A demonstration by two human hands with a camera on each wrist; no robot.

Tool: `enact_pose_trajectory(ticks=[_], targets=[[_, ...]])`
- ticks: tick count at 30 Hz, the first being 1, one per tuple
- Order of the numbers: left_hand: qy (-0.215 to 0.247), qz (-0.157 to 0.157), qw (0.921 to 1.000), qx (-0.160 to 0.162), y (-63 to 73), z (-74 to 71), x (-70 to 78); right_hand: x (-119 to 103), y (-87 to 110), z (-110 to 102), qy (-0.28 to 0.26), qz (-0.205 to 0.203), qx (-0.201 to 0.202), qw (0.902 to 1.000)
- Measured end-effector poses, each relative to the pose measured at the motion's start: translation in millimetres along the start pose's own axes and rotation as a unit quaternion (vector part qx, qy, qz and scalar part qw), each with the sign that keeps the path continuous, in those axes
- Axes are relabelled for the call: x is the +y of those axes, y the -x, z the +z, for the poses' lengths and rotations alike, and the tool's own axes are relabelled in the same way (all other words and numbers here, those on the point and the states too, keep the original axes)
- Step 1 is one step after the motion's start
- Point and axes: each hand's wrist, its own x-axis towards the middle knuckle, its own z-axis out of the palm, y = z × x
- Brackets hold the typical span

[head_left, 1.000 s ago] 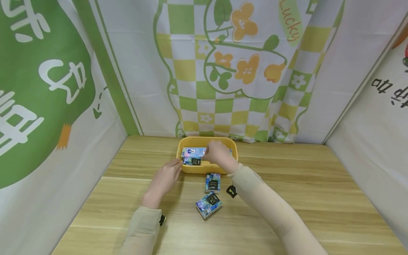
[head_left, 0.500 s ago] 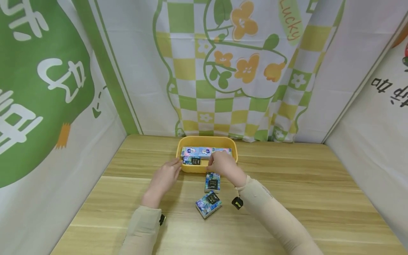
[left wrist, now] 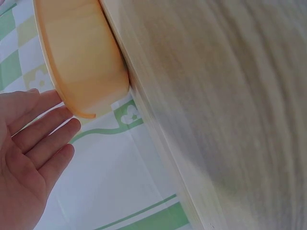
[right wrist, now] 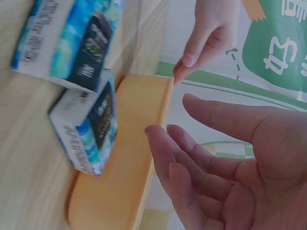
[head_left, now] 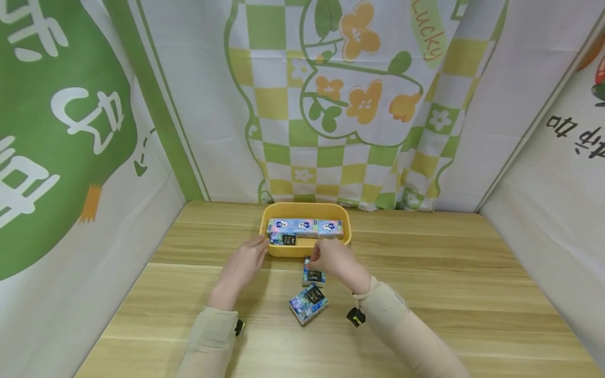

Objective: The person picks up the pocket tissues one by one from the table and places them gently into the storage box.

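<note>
My left hand (head_left: 243, 263) rests its fingertips on the left end of a yellow plastic basket (head_left: 288, 251); in the left wrist view the fingers lie nearly straight at its rim. My right hand (head_left: 336, 261) is above the table in front of the basket, fingers loosely bent and holding nothing. Below its fingertips lies a blue floral tissue pack (head_left: 313, 275) with a black label, partly covered by the hand. Nearer to me a second such tissue pack (head_left: 308, 304) lies at an angle. Inside the basket, pink-and-blue packs (head_left: 304, 226) form a back row, with one blue floral pack (head_left: 282, 239) at front left.
The basket stands at the back of the wooden table (head_left: 425, 289), close to a checked curtain (head_left: 331, 163). White and green printed cloth (head_left: 156, 210) hangs along the left side, and white cloth (head_left: 543, 210) along the right.
My right hand has come out of the basket and moved toward me, over the nearest pack outside it. All three pink-and-blue packs now show. The left hand has stayed at the basket.
</note>
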Motion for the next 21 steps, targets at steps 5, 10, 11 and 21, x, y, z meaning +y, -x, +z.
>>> enact_pose_trajectory(ticks=[5, 10, 11, 21], targets=[[0.000, -0.001, 1.0000, 0.001, 0.6, -0.2, -0.2, 5.0, 4.8, 5.4, 0.001, -0.007, 0.005, 1.0000], [0.002, -0.003, 1.0000, 0.006, 1.0, -1.1, 0.2, 6.6, 8.6, 7.5, -0.008, -0.017, 0.000, 0.9998], [0.002, -0.003, 1.0000, 0.006, 0.9, -1.1, 0.2, 6.9, 9.6, 7.9, -0.010, -0.018, -0.003, 0.9998], [0.000, -0.003, 1.0000, 0.005, 1.1, 0.0, -1.1, 10.1, 15.0, 18.4, -0.005, -0.010, -0.048, 0.9988]])
